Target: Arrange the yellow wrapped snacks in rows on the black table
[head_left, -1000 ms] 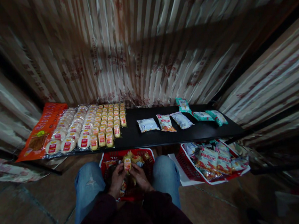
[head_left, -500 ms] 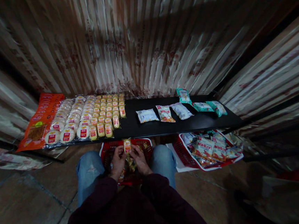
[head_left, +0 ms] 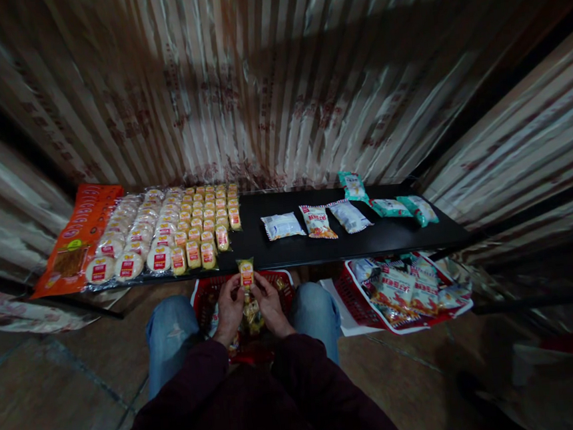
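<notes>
Between my two hands I hold a small yellow wrapped snack (head_left: 246, 273) upright, its red-and-white label facing me. My left hand (head_left: 230, 308) pinches its left side, and my right hand (head_left: 269, 303) grips the right side. Both are above a red basket (head_left: 287, 300) that sits between my knees and contains more small wrapped snacks, partly hidden by my hands. Just beyond, on the black shelf (head_left: 249, 248), rows of matching yellow snacks (head_left: 194, 254) stand beside rows of round white packaged crackers (head_left: 129, 265).
An orange packet (head_left: 75, 240) lies at the shelf's left end. Several white pouches (head_left: 318, 221) and green pouches (head_left: 390, 208) lie on its right half. Right of my knee, a second red basket (head_left: 357, 302) is full of pouches. Striped sheeting (head_left: 254, 77) hangs behind.
The snack in my hands has moved slightly right and a little lower, away from the shelf's front edge. Both hands keep their hold on it. The shelf items stay in place.
</notes>
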`<state>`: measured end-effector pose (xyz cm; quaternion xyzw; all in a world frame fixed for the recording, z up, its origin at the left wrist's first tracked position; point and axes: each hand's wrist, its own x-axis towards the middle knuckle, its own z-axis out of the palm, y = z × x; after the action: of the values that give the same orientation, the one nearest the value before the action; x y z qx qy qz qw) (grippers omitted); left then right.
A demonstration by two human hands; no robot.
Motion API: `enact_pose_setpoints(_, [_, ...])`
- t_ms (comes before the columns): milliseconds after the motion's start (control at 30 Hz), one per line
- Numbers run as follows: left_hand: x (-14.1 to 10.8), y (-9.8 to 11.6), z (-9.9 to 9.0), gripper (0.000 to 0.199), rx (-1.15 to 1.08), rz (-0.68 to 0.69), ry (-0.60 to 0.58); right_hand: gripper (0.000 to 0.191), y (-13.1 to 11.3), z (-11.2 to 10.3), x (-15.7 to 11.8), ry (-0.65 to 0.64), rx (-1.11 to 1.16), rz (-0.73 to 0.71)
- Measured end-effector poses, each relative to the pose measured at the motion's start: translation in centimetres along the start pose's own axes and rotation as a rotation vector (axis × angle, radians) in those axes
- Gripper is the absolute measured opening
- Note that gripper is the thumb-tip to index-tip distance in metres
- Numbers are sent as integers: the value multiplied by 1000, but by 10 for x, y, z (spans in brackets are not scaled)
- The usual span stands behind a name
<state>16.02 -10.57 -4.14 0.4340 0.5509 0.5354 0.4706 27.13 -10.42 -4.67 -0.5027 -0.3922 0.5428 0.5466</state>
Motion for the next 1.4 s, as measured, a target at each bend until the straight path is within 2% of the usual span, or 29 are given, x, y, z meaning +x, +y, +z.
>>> enact_pose_setpoints(233, [3,4,1,33,190,130,29,43,1,3,5,65,-67,-75])
enact_pose_setpoints(367, [8,9,2,33,254,154,42,43,-2,6,10,75,-74,-109])
enact_pose_setpoints(567, [18,16,8,24,267,155,110,42,-7,9,20,91,-85,-156])
enact_pose_setpoints(733, [28,19,13,14,284,198,109,42,-8,9,36,98,-114,-166])
enact_pose_setpoints(967, [40,20,19,23,335,264,104,40,-13,10,53,92,-121,-200])
enact_pose_setpoints(1133, [45,24,19,32,405,311,143,39,-15,12,61,81,-168,-188])
enact_pose_setpoints(1400, [57,28,25,41,465,270,105,39,-17,13,88,93,-256,-218])
